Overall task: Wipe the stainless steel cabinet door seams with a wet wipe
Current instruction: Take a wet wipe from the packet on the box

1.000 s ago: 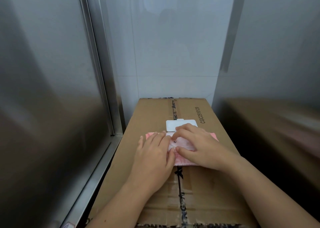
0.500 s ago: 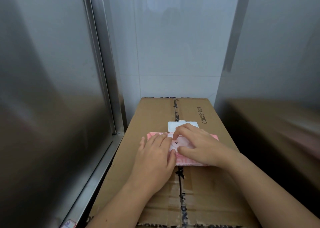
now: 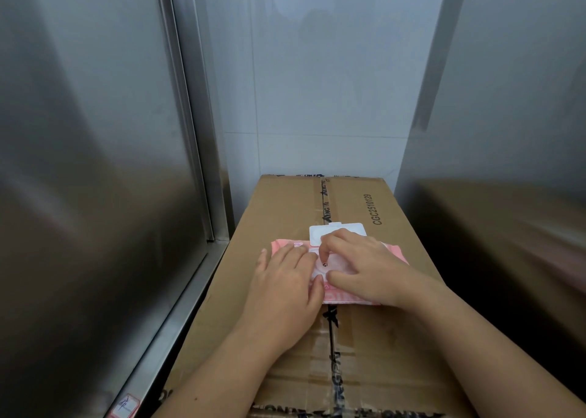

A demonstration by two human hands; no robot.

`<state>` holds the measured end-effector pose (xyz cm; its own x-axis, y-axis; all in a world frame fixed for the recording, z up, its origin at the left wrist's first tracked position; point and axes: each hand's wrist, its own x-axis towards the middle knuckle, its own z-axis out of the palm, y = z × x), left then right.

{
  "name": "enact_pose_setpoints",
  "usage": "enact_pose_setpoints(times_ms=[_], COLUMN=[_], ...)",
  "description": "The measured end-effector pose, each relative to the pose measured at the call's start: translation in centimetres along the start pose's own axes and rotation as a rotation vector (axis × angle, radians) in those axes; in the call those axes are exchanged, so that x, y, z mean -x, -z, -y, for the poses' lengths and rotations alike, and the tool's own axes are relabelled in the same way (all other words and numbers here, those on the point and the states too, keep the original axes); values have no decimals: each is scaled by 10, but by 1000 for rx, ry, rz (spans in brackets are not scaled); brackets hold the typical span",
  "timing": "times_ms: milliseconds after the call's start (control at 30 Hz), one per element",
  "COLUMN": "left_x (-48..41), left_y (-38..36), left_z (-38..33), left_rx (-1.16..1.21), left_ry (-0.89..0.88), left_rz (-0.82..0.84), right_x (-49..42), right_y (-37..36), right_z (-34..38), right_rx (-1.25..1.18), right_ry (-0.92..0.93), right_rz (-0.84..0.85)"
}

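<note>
Steel fills my left side — the cabinet door [image 3: 79, 163], with its door seam [image 3: 190, 138] running upright along the door's right edge and down to the sill [image 3: 177, 306]. Just right of that stands a taped cardboard box [image 3: 285, 208], its long axis pointing away from me. My left hand [image 3: 285, 287] lies flat, fingers straight, pressing down the left half of the pink wet wipe pack [image 3: 396, 254]. The pack lies crosswise on the box, long axis left to right, and its white lid [image 3: 336, 231] is folded back away from me. My right hand [image 3: 364, 268] arches over the right half, fingers bent, forefinger tip and thumb tip set on either side of the opening [image 3: 333, 263]; whether they have a wipe pinched between them I cannot tell. No wipe shows outside the pack, so I judge the wiping not yet begun. What the next move turns on: the opening sits directly under my right fingertips — the pull should go up and toward me while the left hand pins the pack. The seam lies up and to the left, nearer my left hand. At far right is another steel panel [image 3: 507, 100].
</note>
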<state>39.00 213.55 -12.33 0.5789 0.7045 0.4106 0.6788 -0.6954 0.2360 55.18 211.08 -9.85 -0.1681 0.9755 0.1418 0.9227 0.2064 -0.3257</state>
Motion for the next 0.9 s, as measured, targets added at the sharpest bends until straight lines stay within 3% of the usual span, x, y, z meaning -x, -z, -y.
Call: enact_pose_setpoints(times_ms=[500, 900], left_x=[2, 2], left_y=[-1, -1], left_z=[0, 0], left_rx=[21, 30], left_ry=[-7, -3], left_rz=[-9, -15], right_x=[-2, -12], right_y=[0, -5], right_z=[0, 4], right_rx=[-48, -42], right_ry=[-39, -122], right_rz=[65, -48])
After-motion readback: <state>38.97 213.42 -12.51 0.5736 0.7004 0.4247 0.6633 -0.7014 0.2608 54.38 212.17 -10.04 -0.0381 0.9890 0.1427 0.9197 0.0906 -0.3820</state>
